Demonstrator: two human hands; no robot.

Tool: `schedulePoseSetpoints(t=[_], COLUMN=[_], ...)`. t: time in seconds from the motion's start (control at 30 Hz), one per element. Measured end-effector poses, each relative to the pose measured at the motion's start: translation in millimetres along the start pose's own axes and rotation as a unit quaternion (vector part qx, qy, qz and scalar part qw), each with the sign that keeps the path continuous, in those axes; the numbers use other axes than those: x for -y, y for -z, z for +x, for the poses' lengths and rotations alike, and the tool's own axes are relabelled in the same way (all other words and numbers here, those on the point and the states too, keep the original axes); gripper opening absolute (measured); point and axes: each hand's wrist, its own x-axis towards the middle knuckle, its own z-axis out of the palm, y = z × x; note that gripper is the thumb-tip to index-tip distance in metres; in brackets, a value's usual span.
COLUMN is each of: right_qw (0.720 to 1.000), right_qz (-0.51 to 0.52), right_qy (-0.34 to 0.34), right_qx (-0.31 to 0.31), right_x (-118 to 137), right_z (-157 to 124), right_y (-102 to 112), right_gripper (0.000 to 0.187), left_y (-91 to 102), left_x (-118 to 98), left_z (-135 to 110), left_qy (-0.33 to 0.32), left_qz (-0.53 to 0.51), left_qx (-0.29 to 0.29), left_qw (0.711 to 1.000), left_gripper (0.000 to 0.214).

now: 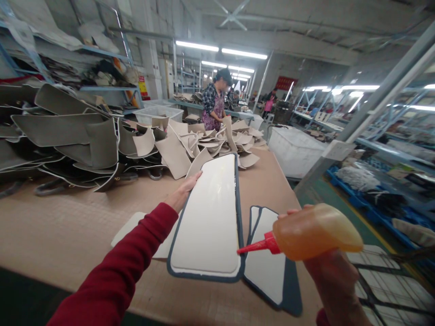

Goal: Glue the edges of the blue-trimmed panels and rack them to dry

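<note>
A long white panel with a dark blue border lies lengthwise on the brown table. My left hand, in a red sleeve, rests flat on the panel's left edge with fingers stretched out. My right hand grips an orange squeeze bottle whose red nozzle points left, just over the panel's lower right corner. A second white, blue-edged panel lies partly under the first, to its right.
Piles of grey and beige cut pieces cover the table's far half. A person in a plaid shirt and apron stands at the far end. A white bin and metal racks stand to the right.
</note>
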Motion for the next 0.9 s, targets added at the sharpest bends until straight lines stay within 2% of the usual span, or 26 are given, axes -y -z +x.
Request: schedulePoseSetpoints(t=[0.17,0.33,0.47,0.6,0.77,0.9], right_qw=[0.999,0.999,0.999,0.997,0.987,0.983], right_qz=[0.039,0.041,0.045,0.046,0.030,0.047], right_qy=[0.013,0.009,0.009,0.021,0.040,0.081], right_qx=[0.018,-0.004,-0.024,-0.064,-0.153,-0.160], right_x=[2.2,2.8,-1.4,-7.3,-13.2,-18.1], right_z=[0.4,-0.4,-2.4,-8.3,-16.5,-21.0], right_y=[-4.3,-6.3,-3.1,0.9,-1.2,-4.7], right_gripper=[0.051,0.061,0.062,0.057,0.057,0.053], left_y=[4.9,11.0,15.9,20.3,24.9,26.5], left_x=[-0.4,-1.6,-3.8,-5.1,-4.8,-2.5], left_z=[-1.0,1.4,2.2,4.6,6.9,7.9], left_qy=[-0.001,0.001,0.000,-0.010,-0.019,-0.019], left_qz=[-0.021,-0.041,-0.051,-0.062,-0.080,-0.087], left_qx=[-0.001,-0.009,-0.027,-0.047,-0.060,-0.051], left_qw=[1.000,0.999,0.998,0.997,0.995,0.995], left_gripper=[0.031,0.033,0.033,0.034,0.034,0.036])
